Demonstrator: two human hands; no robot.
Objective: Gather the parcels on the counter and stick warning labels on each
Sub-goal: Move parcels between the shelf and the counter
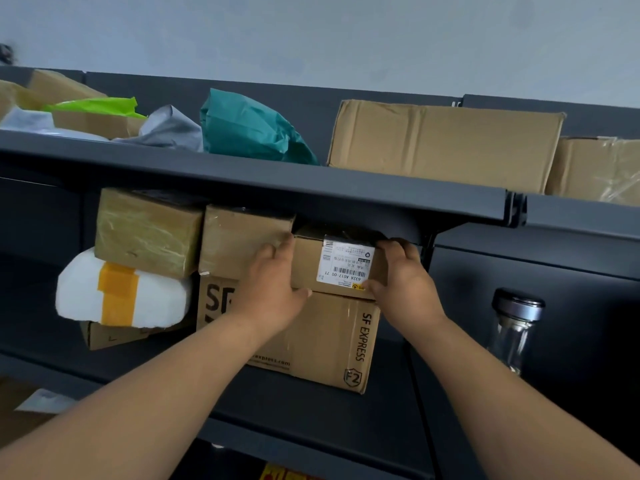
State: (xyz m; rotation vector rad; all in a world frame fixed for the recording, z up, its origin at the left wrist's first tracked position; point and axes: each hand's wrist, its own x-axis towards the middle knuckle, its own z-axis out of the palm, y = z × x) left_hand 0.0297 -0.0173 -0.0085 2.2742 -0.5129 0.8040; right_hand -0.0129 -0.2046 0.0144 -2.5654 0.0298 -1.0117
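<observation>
Facing dark shelving (263, 181), we note: large flat carton (443, 143) on top shelf, right end; teal bag (242, 129) left of it, near middle. Middle shelf, right end: SF Express box (329, 341) at front edge; small labelled parcel (306, 268) sits on it, just under top shelf. Our left hand (270, 289) grips parcel's left side, fingers pressed together, thumb at lower front edge. Our right hand (401, 275) grips right side, fingers curled over top corner. Glass bottle (516, 327) stands upright in next bay rightward.
</observation>
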